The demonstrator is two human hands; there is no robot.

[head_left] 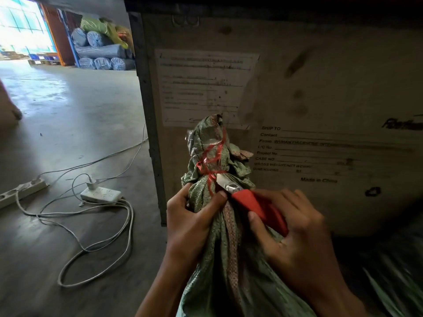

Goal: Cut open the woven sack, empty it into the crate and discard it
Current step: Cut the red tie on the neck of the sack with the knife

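Daylight pours from the doorway (21,26) at upper left, blown out white; a pale sheen lies on the floor (45,92); the crate (297,76) sits dim (its top nearly black); the lower right corner smears with blur; straight lines bow near the edges.

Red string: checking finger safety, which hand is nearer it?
Left. The left hand grips the sack just under the red string; the right hand, holding the knife, sits lower right.

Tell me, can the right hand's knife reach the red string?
Probably yes: the right hand holds the knife, blade at the red string, and the left hand grips the sack below, nothing between.
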